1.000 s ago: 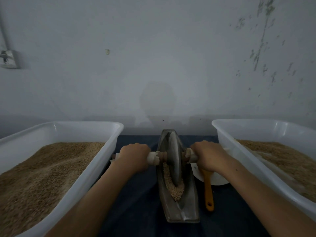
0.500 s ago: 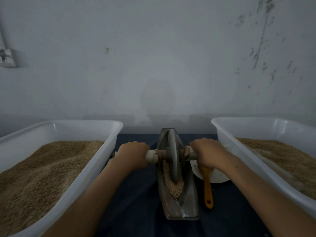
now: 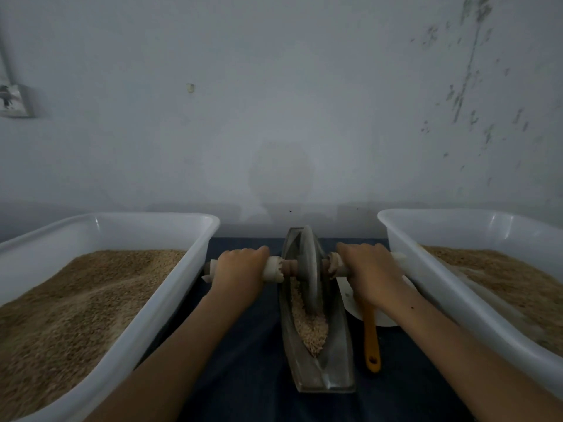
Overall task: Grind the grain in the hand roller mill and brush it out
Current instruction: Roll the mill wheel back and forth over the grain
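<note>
tubs (image 3: 195, 239) white | grain (image 3: 310, 324) tan | brush handle (image 3: 371, 339) orange | cloth (image 3: 249, 360) navy (plain)

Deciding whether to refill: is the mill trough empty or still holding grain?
Still holding grain: a tan pile lies in the near half of the trough, in front of the wheel.

Two bare forearms reach forward from the lower corners and converge toward the middle. The left hand (image 3: 240, 267) and right hand (image 3: 370, 271) are level with each other, knuckles up, fingers curled downward in closed grips, wrists straight
</note>
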`<state>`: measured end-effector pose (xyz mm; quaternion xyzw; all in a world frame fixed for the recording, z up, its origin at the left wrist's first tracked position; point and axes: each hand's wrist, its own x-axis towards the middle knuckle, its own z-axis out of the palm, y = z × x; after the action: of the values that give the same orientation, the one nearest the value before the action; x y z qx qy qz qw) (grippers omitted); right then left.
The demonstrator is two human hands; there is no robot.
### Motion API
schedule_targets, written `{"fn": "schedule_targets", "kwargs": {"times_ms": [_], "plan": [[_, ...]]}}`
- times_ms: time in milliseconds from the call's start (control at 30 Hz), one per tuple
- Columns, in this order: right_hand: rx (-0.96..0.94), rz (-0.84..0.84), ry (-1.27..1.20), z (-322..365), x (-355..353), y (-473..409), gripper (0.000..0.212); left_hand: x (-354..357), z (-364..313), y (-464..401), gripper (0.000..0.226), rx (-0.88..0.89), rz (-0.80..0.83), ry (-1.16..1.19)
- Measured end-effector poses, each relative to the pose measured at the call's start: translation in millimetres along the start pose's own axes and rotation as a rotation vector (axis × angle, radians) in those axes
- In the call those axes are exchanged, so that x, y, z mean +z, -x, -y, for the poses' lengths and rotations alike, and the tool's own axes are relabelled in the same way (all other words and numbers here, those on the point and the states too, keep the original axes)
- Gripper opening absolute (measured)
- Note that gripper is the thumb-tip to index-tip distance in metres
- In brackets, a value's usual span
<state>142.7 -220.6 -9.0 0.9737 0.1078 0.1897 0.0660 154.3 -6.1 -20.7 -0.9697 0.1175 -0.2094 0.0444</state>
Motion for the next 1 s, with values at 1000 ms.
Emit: {"fn": "schedule_targets", "kwargs": {"times_ms": [1000], "plan": [[-0.036, 0.204, -0.01, -1.2, -13.4, -2.6, 0.019, -14.5, 3.8, -1.5, 0.037, -0.045, 0.396, 0.039]]}}
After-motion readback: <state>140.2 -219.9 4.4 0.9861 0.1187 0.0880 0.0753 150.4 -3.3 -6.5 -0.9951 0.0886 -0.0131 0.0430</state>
